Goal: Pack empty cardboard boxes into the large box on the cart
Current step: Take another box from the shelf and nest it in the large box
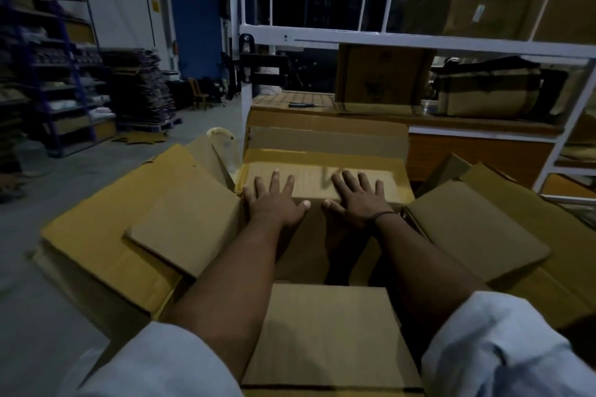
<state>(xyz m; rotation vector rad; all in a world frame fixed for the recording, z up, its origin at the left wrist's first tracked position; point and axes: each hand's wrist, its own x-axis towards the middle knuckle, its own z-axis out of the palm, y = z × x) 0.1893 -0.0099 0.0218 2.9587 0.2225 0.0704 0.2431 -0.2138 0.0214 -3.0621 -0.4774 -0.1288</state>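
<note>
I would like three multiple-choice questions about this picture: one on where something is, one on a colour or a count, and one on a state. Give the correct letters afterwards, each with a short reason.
1. Where does the screwdriver lie?
A. on the wooden shelf behind the boxes
B. on the floor
C. in the large box

2. How many hands press on the small box?
A. none
B. one
C. two

3. How are the flaps of the large box?
A. taped shut
B. folded open
C. cut off

Answers: 1 A, it rests on the shelf surface. 2 C, the left hand and right hand lie flat on it. 3 B, the flaps spread outward.
</note>
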